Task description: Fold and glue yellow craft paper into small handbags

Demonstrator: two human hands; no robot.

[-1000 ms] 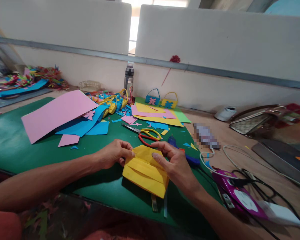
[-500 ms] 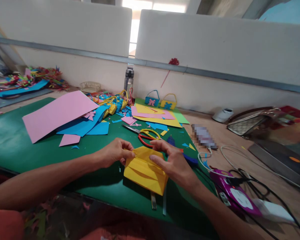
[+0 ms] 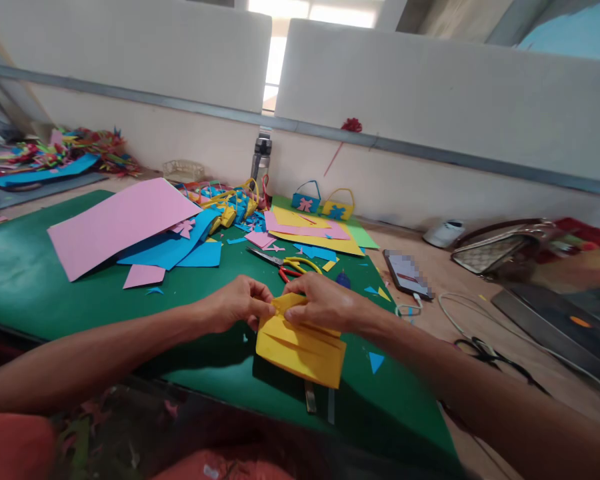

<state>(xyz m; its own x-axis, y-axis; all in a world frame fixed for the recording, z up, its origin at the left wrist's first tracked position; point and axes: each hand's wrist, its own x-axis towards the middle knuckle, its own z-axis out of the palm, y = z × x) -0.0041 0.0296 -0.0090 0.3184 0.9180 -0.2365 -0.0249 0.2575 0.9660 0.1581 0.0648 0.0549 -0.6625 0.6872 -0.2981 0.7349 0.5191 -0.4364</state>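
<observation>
A folded yellow foam or paper bag piece (image 3: 300, 348) is held just above the green mat (image 3: 205, 360), its creased panels facing me. My left hand (image 3: 243, 303) pinches its upper left corner between thumb and fingers. Over the top edge lies my right hand (image 3: 320, 301), closed on the piece close to the left hand, with the thumb on the near side and the fingers behind. Scissors (image 3: 290, 267) with red and yellow handles rest just beyond, partly covered by the right hand. Below the piece, a narrow metal strip (image 3: 310, 397) sticks out on the mat.
Pink sheets (image 3: 125, 223) and blue sheets (image 3: 200, 255) lie at left, with a heap of small bags (image 3: 235, 207) behind. Two finished handbags (image 3: 306, 201) stand against the wall. At right are a phone (image 3: 407, 273), a cable (image 3: 460, 320) and a purse (image 3: 500, 247).
My right hand has moved left along the top edge, closer to the left hand. The yellow piece has shifted slightly right, and the right forearm now covers the purple power strip.
</observation>
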